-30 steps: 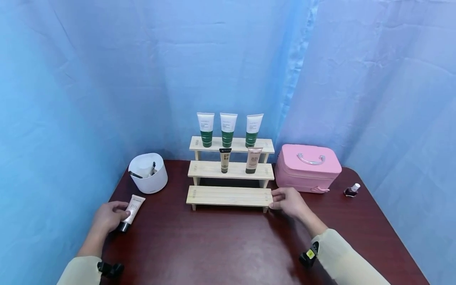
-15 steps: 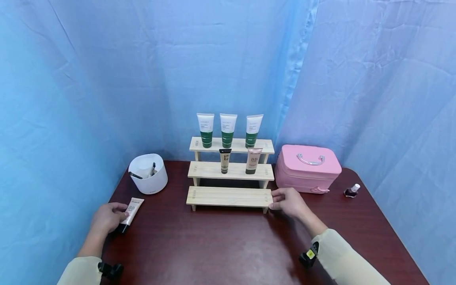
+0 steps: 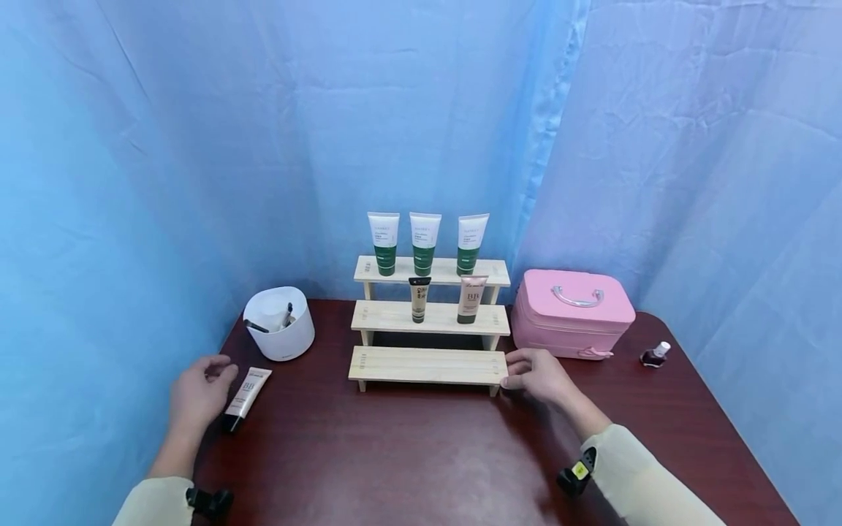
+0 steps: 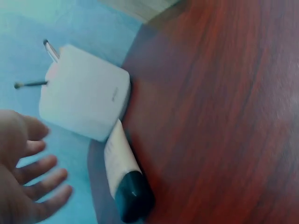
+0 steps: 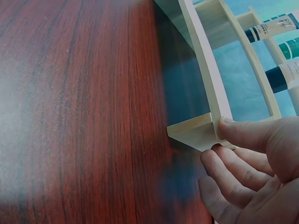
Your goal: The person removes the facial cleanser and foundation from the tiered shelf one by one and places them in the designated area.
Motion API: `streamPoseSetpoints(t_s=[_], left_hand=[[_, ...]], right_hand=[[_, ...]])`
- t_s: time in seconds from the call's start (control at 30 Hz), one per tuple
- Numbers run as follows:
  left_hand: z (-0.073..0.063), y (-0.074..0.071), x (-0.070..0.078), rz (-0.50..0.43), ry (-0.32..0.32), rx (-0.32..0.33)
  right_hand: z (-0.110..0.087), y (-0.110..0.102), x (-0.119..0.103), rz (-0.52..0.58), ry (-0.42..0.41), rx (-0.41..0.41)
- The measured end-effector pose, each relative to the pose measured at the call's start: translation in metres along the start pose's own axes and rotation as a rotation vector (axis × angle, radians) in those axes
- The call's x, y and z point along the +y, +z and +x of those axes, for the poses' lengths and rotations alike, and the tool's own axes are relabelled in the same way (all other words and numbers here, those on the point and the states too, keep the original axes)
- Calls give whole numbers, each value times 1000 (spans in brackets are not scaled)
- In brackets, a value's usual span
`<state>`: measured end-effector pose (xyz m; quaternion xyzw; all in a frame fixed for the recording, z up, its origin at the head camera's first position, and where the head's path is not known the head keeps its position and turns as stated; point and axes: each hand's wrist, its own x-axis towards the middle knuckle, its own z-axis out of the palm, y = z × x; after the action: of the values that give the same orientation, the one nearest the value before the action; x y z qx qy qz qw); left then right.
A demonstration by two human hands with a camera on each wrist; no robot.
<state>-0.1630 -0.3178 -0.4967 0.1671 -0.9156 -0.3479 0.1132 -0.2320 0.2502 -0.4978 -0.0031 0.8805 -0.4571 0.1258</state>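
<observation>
On the left of the table lies a BB cream tube (image 3: 247,394), pale with a black cap. My left hand (image 3: 200,393) hovers just left of it, apart from it; the left wrist view shows its fingers spread and holding nothing. At the centre stands a three-tier wooden display shelf (image 3: 427,365). My right hand (image 3: 539,376) grips the right end of its lowest tier, the thumb (image 5: 243,133) on the edge and the fingers curled by the end. A small black-capped tube (image 3: 419,301) and a pink BB cream tube (image 3: 470,301) stand on the middle tier.
Several white-and-green tubes (image 3: 425,245) stand on the top tier. A white round holder (image 3: 283,340) with brushes is at the back left. A pink case (image 3: 572,314) and a nail polish bottle (image 3: 654,355) are on the right. Blue curtains (image 3: 395,109) border the table.
My left hand has let go of the BB cream tube and drawn away to its left; the tube now lies on the table. The right hand keeps its hold on the shelf.
</observation>
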Motion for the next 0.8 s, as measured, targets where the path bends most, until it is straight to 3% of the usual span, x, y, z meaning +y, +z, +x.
streamPoseSetpoints(t_s=[0.1,0.17,0.27,0.33,0.43,0.57,0.67,0.8], left_hand=[[-1,-1,16,-96,49,156],[1,-2,30,-168,62,225],[7,-2,54,-296,113,277],[11,-2,73,-364,169,273],[16,2,102,-412,272,201],[21,12,139,-401,364,26],[25,25,160,-416,388,-104],[29,45,184,-456,385,-222]], right_hand=[[0,-1,0,5,7,-5],[1,-1,0,2,8,-4],[1,-1,-1,-30,-7,-6],[2,-1,-3,-55,-16,-8],[2,-4,-4,-68,-22,-26],[4,-9,-6,-41,-39,-65],[5,-11,-4,-14,-41,-90],[8,-11,-1,12,9,-121]])
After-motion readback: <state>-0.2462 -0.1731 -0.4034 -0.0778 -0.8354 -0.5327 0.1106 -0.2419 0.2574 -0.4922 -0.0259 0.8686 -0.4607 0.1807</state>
